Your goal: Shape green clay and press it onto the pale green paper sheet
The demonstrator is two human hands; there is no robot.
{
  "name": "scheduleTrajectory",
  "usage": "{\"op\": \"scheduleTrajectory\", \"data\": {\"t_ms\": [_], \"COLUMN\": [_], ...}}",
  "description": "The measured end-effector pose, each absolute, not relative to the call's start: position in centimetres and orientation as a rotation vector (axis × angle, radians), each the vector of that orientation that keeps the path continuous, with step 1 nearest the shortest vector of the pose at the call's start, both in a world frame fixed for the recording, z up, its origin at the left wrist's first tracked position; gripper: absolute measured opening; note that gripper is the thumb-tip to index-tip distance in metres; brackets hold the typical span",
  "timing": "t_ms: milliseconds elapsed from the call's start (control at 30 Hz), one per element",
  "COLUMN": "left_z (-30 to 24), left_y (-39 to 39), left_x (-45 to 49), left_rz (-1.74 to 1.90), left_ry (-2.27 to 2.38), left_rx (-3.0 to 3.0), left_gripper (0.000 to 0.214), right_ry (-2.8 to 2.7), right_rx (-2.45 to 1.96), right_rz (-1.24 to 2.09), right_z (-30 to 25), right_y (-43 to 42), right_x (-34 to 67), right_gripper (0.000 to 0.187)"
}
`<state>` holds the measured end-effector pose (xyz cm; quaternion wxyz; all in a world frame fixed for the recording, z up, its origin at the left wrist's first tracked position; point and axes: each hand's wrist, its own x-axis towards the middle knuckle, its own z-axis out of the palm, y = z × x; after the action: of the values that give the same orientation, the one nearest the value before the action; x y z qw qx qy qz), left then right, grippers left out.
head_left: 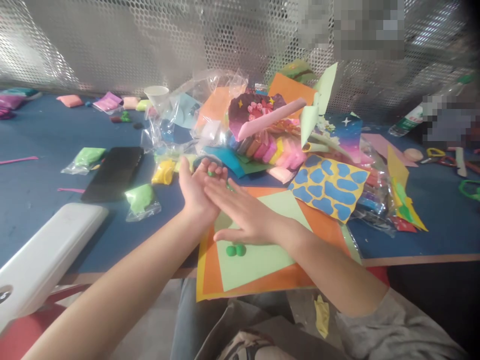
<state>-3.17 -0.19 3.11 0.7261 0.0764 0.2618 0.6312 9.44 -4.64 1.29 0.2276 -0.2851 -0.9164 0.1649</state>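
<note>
My left hand (197, 187) is held palm up above the table, fingers slightly curled. My right hand (242, 212) lies flat across it, fingers stretched out. Between the two palms a small piece of green clay (212, 173) shows at the fingertips. Two small green clay balls (236, 250) rest side by side on a light green paper sheet (258, 260), just below my right hand. That sheet lies on orange and yellow sheets (210, 280) at the table's front edge.
A black phone (113, 172) and bags of green clay (141, 200) lie to the left. A white case (41, 255) sits at the near left. A heap of coloured paper, clay sticks and plastic bags (270, 135) fills the middle, with a yellow-and-blue sheet (330, 185) at the right.
</note>
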Motion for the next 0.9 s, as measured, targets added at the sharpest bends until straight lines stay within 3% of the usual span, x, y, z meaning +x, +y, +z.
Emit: {"op": "scheduleTrajectory", "data": {"t_ms": [67,200,400,900], "left_z": [3.3,3.5,3.1,3.2], "left_y": [-0.1,0.2,-0.2,-0.7], "left_x": [-3.6,-3.9,-3.0,-2.7], "left_rz": [1.418,1.450,1.380,1.254], "left_ry": [0.571,0.550,0.563,0.519], "left_rx": [0.147,0.111,0.142,0.205], "left_gripper": [0.047,0.048,0.048,0.044], "right_ry": [-2.511,-2.403,-2.188,-2.055], "right_rx": [-0.829,-0.680,-0.811,-0.927], "right_rz": [0.422,0.334,0.173,0.108], "right_z": [1.1,0.9,-0.1,0.0], "right_y": [-4.5,-4.6,-3.8,-3.5], "right_x": [9.8,10.0,9.5,10.1], "right_gripper": [0.077,0.040,0.025,0.021]}}
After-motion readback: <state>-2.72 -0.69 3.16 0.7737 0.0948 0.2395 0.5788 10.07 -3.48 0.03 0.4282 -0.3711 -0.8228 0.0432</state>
